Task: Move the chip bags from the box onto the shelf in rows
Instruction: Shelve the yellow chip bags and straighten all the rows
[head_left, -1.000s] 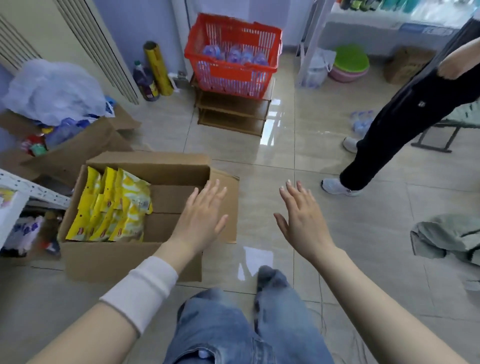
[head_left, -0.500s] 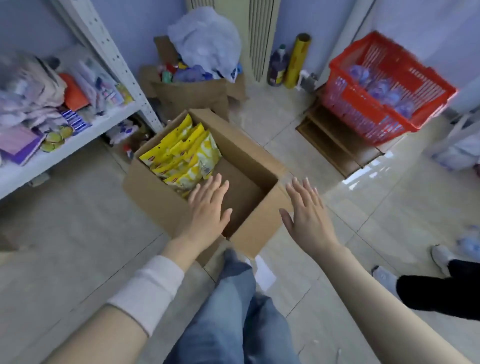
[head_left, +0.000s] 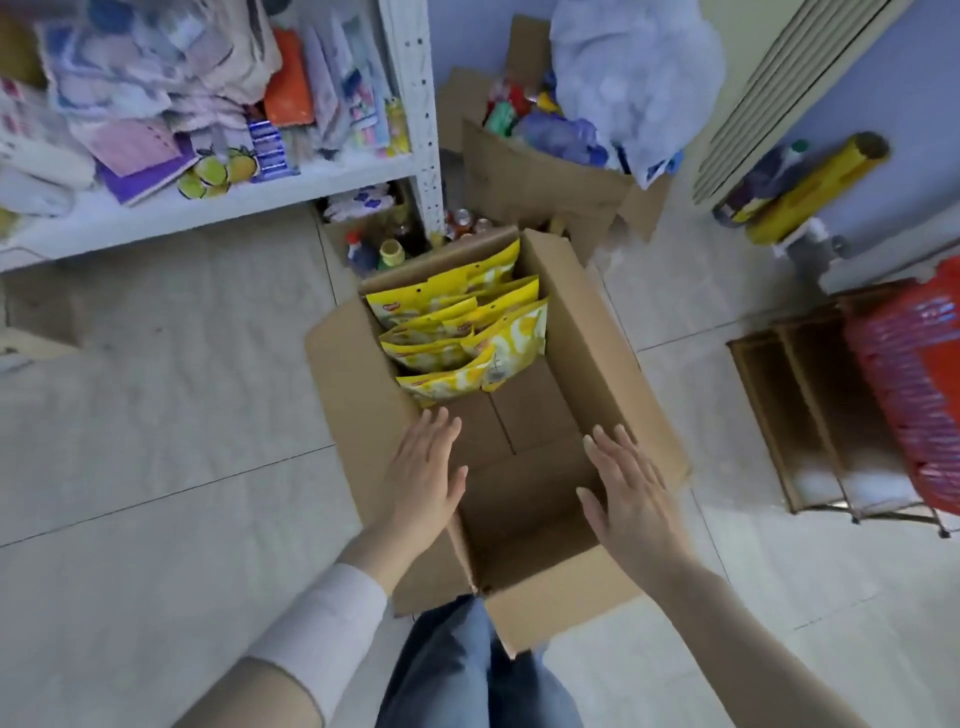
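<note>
Logos unreadable
Chip bags (head_left: 457, 332) overlap, their logos too blurred to read; red basket (head_left: 914, 395) runs off the right edge.

The right grip (head_left: 631, 493) has come over the box (head_left: 587, 322).

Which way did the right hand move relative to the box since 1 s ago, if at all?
Yes. The right hand moved in over the box: earlier above floor tiles beside it, now above its empty near end, by the right wall.
</note>
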